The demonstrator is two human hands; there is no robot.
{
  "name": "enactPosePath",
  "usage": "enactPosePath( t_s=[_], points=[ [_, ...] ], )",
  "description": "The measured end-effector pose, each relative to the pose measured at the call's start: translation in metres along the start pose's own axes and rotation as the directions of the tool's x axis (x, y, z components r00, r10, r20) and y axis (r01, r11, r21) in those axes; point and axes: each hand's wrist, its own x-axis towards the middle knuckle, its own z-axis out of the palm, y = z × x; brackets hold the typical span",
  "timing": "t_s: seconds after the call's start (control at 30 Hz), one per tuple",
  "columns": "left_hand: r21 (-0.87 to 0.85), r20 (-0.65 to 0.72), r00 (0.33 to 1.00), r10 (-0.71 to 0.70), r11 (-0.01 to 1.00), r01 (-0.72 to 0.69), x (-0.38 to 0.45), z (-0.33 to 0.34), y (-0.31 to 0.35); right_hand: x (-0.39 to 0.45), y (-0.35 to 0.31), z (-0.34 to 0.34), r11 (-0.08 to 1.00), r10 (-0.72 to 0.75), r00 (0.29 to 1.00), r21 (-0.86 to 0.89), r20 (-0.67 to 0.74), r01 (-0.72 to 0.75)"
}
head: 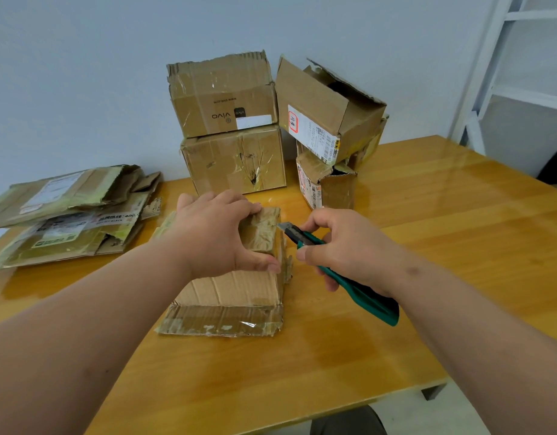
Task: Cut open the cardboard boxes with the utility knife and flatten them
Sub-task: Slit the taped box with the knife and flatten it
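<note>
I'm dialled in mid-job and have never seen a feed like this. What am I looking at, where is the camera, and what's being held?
No machine here: a person works with bare hands, filmed by one wide-angle camera on their head, looking down. The left hand grips the small cardboard box on the wooden table. The right hand holds a green utility knife, blade out, at the box's right edge. Behind stand more boxes: a vivo box stacked on another, and an opened box tilted on smaller ones. On the left lies a pile of flattened cardboard.
</note>
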Motion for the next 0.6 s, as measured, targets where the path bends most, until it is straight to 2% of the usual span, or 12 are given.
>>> enactPosePath(
  t_s=[0.13, 0.53, 0.6],
  points=[
    [0.005, -0.011, 1.000, -0.001, 1.000, 0.001, 0.000, 0.000, 0.000, -0.003, -0.001, 0.001, 1.000, 0.002, 0.999, 0.018, 0.034, -0.002],
    [-0.044, -0.053, 0.999, 0.007, 0.999, -0.010, -0.001, 0.000, 0.001, -0.013, -0.016, -0.007, 0.979, -0.019, 0.996, -0.201, 0.092, 0.038],
    [-0.050, -0.066, 0.998, 0.007, 0.999, -0.011, -0.001, 0.001, 0.001, -0.012, -0.018, -0.010, 0.981, -0.001, 0.994, -0.194, 0.108, 0.022]
  ],
)
